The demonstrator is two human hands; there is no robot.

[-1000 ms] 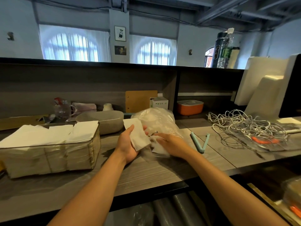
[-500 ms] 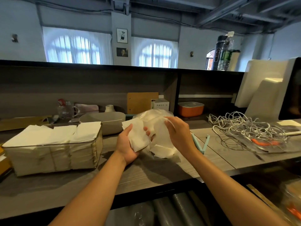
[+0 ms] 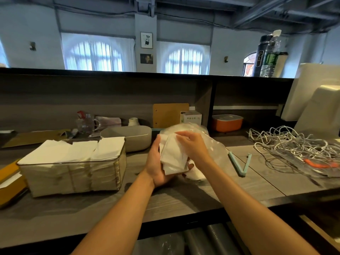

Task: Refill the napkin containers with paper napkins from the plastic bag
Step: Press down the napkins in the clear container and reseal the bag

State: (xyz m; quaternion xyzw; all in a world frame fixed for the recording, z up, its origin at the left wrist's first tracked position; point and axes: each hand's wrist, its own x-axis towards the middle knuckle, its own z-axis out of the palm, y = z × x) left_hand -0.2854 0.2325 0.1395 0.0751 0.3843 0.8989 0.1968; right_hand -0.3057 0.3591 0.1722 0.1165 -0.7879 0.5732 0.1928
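Observation:
A clear napkin container (image 3: 73,178) stands at the left of the counter, packed with white napkins that rise above its rim. At the middle, my left hand (image 3: 158,167) holds a small stack of white paper napkins (image 3: 172,156) from below. My right hand (image 3: 192,144) grips the top of the same stack from above. Behind and to the right of my hands lies the crumpled clear plastic bag (image 3: 211,146), with one more napkin (image 3: 196,174) lying on the counter under my right wrist.
A grey oval tub (image 3: 128,137) sits just behind the container. A light-blue bag clip (image 3: 241,163) lies right of the bag, beside a tangle of white cables (image 3: 294,146). An orange box (image 3: 227,122), a glass mug (image 3: 86,123) and a brown board (image 3: 170,115) stand at the back.
My right hand has come out of the bag with napkins and laid them onto the stack in my left hand; both hands now hold one stack.

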